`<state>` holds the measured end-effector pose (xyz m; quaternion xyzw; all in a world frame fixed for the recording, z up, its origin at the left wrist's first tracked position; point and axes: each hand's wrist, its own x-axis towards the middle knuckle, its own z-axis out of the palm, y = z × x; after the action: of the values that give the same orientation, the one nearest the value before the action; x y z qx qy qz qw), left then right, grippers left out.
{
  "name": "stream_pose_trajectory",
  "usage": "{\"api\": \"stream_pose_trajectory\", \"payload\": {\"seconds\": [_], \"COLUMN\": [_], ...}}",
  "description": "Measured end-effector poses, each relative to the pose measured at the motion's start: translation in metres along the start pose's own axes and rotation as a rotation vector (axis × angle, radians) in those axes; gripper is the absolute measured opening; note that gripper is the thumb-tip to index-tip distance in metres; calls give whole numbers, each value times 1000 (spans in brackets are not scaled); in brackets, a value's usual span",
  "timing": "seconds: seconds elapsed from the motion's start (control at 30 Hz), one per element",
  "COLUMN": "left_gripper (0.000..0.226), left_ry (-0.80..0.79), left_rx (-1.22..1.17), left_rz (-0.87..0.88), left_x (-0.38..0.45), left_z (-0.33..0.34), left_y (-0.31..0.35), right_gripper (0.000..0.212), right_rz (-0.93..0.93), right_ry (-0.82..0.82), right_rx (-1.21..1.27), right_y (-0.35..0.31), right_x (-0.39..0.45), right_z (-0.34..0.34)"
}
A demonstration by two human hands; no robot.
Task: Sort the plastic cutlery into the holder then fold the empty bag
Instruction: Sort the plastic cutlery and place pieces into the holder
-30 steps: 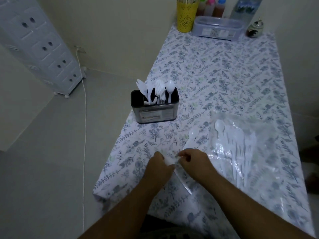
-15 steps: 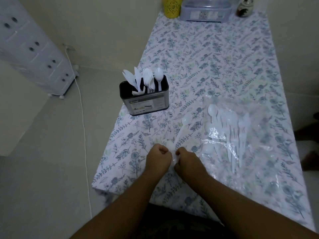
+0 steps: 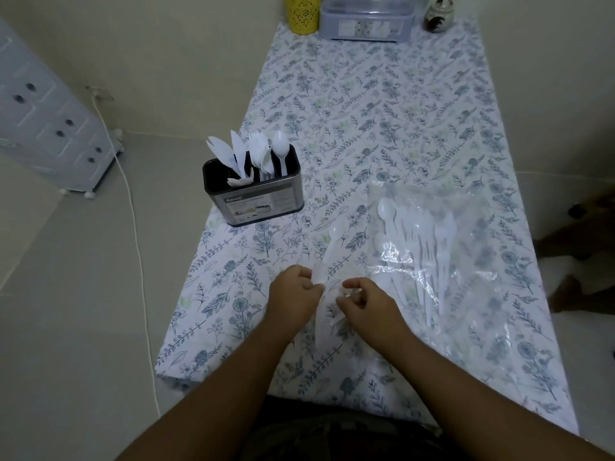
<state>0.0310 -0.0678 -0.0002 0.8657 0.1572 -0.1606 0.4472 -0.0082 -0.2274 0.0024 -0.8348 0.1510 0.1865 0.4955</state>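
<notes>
your left hand (image 3: pixel 294 296): fingers curled, pinching a small clear wrapper (image 3: pixel 321 294) with a white utensil inside, can't tell which kind
your right hand (image 3: pixel 364 302): fingers curled too, gripping the same wrapper from the other side
loose spoon (image 3: pixel 332 241): lying on the floral surface (image 3: pixel 382 128) just past your hands
bag (image 3: pixel 429 247): clear plastic, flat to your right, white cutlery inside
holder (image 3: pixel 254 194): dark metal, left edge, well apart from the bag, knives, forks and one spoon standing in it
far end: yellow cup (image 3: pixel 303 11), lidded box (image 3: pixel 366 23)
</notes>
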Motion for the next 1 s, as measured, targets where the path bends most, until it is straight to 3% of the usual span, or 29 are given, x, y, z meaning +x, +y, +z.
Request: {"api": "stream_pose_trajectory", "payload": {"seconds": [0.07,0.13,0.2,0.27,0.37,0.5,0.67,0.8,0.87,1.0], "left_gripper": [14,21,24,28,26,19,14,13,13,9], "left_ry": [-97,-154,-164,-53,182,67,-84,-231,-271,-161], "left_rx": [-322,-415,-349,-221,56,244,-24,-24,-8,42], "left_rz": [-106,-120,-58,32,178,181,85,172,224,374], "left_x": [-7,-6,1,10,26,32,-1,-41,-51,-49], "left_z": [2,8,15,18,25,33,33,47,54,61], "left_y": [11,20,28,32,22,9,10,16,19,16], "right_gripper": [38,39,24,8,16,12,5,12,26,17], "right_rz": [43,76,120,192,304,352,384,387,377,332], "right_ry": [-99,-129,-98,-59,1,37,92,39,62,191], "right_rx": [117,209,285,401,565,777,797,959,867,686], "right_y": [-4,-5,-5,-4,1,5,9,11,16,24], "right_x": [1,1,0,-2,-5,-9,-7,-5,-2,-4], "right_z": [-1,-3,-8,-15,-25,-32,-36,-39,-38,-41]}}
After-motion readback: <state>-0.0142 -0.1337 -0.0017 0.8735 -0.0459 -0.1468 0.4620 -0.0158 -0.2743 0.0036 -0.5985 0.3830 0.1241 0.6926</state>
